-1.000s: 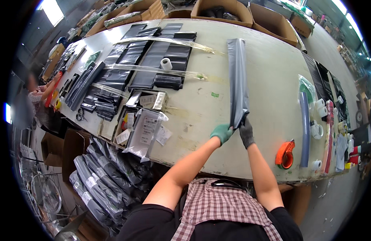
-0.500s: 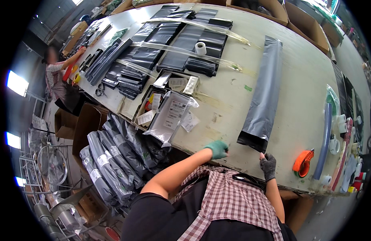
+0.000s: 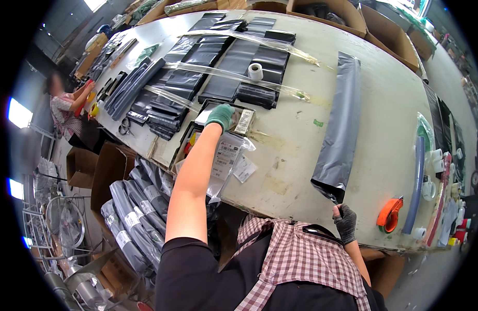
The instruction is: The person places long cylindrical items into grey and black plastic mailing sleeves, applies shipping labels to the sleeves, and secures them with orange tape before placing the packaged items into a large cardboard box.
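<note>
A long grey plastic mailing bag (image 3: pixel 338 124) lies lengthwise on the table, its dark mouth toward me. My right hand (image 3: pixel 345 224), in a dark grey glove with bare fingertips, pinches the near edge of that mouth, which is drawn to a point. Out to the left, my left hand (image 3: pixel 221 116) in a green glove reaches over an open box of labels (image 3: pixel 243 122). Its fingers point down into the box and are mostly hidden, so I cannot make out whether they hold anything. Just nearer lies a tray with printed white labels (image 3: pixel 226 155) in clear plastic.
Stacks of black and grey bags (image 3: pixel 218 57) lie under clear strips, with a white roll (image 3: pixel 255 72) on top. Scissors (image 3: pixel 125 126) are at left, an orange tape dispenser (image 3: pixel 389 215) at right. Filled grey bags (image 3: pixel 130 217) stand below the table edge. Another person (image 3: pixel 68 106) works far left.
My left hand has moved from the near table edge, up and left to the label box. My right hand stays at the bag's mouth, whose edge is now pulled toward me.
</note>
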Demonstrator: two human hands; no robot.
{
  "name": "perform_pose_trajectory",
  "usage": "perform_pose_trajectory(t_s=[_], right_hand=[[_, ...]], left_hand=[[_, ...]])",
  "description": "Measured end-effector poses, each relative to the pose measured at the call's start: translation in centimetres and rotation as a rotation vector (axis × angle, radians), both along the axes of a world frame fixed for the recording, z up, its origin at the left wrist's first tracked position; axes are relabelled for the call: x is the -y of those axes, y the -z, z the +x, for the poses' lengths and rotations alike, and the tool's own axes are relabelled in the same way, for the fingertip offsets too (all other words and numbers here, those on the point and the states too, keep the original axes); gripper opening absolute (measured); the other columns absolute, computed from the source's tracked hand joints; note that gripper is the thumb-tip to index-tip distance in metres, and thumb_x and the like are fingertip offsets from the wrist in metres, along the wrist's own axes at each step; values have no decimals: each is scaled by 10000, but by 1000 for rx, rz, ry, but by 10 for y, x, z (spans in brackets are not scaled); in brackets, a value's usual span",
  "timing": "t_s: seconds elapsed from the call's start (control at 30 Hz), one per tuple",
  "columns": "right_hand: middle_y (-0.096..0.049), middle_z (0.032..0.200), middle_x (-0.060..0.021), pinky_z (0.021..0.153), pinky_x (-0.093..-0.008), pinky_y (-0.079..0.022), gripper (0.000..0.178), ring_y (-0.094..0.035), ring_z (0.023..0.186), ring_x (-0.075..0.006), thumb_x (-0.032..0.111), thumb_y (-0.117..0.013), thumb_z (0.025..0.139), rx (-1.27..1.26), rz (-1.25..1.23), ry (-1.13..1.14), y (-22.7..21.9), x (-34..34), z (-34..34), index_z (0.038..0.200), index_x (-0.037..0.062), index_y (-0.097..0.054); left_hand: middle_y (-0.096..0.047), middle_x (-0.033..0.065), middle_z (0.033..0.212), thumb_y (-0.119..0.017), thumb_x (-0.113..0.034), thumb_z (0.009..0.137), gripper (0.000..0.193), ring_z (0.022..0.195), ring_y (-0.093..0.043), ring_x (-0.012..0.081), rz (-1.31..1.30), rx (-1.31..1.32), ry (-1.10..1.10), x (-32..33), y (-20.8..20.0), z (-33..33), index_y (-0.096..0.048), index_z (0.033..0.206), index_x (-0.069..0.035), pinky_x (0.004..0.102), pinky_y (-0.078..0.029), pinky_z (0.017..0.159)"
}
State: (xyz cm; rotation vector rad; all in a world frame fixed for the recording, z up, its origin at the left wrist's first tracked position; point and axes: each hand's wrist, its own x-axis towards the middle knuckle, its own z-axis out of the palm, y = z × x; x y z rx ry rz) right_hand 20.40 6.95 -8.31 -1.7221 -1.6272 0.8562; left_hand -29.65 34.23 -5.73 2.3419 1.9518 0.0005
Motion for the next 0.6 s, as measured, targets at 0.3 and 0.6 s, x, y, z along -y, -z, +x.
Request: perform_pose_trajectory(t_s=[0.3,0.6], right_hand=[[-563,585,-60,508,-293,-434,146,-551,512,-161,158,-620,868,-86,-68,109,-29,12,14,803,31,-590],[-577,1062,-146,816,-366,-475,439,-571,935,-296,42,-595,777,236,417,-97,-38,-53,-40,1208,49,-514]], left_hand=[[-642,138,949,-719,-205,668,269,914,-603,328,-145,-89,91,-17,7,-21,-668,903,-85,402,-490,809],[-640,120,911,-693,-170,704,172,871,-600,321,-91,65,142,-11,9,-30,-694,866,-112,385,-478,794]])
